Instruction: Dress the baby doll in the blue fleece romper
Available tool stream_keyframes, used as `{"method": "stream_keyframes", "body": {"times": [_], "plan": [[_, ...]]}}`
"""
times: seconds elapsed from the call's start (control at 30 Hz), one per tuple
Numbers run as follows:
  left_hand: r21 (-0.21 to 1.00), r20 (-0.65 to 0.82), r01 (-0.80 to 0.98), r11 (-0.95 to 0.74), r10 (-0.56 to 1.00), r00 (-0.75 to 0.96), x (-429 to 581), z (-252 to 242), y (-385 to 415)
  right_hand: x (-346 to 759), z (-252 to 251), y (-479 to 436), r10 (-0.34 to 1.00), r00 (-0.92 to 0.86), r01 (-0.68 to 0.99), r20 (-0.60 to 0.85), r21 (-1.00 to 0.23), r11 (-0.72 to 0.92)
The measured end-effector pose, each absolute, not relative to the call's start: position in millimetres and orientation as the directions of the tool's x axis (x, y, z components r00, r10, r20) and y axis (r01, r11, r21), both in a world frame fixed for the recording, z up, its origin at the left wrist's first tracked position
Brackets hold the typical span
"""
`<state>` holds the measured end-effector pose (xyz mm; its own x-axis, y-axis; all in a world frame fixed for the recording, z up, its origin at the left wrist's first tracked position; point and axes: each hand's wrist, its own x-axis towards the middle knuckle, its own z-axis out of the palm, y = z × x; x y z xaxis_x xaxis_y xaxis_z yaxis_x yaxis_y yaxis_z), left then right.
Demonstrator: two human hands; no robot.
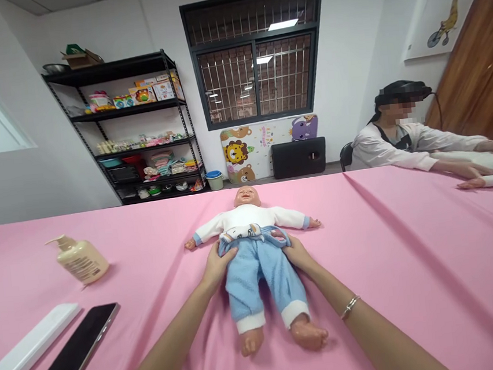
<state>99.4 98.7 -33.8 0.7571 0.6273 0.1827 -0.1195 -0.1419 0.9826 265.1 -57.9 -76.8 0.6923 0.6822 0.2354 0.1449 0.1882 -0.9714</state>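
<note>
A baby doll [246,196] lies on its back on the pink cloth, head at the far side and bare feet toward me. It wears a white long-sleeved top [247,215] with blue cuffs, and light blue trousers [243,278] with white ankle bands. My left hand [217,264] is closed on the trousers' waist at the doll's left-of-view hip, thumb on top. On the opposite hip, my right hand [297,251] grips the waist too, its fingers partly hidden by a loose blue strap or band. The waistband is bunched, showing a printed animal face.
To the left stand a beige pump bottle [81,260], a white flat device [33,351] and a black phone [71,359]. Across the table at right, a person [393,130] reaches over another doll [480,162]. Shelves [130,109] stand behind.
</note>
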Motion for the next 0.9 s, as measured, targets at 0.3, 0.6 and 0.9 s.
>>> {"method": "stream_keyframes", "body": {"times": [0.3, 0.6, 0.9], "plan": [[0.985, 0.052, 0.057, -0.161, 0.603, 0.796, 105, -36, 111, 251, -51, -69, 0.842, 0.535, -0.145, -0.064, -0.989, 0.017], [0.987, 0.082, 0.003, -0.16, 0.521, 0.85, 97, -25, 117, 250, -29, -70, 0.882, 0.446, 0.405, 0.15, -0.913, -0.049], [0.933, 0.268, -0.061, -0.354, 0.573, 0.774, 100, -21, 113, 266, -56, -67, 0.77, 0.632, -0.31, -0.093, -0.94, 0.14]]}}
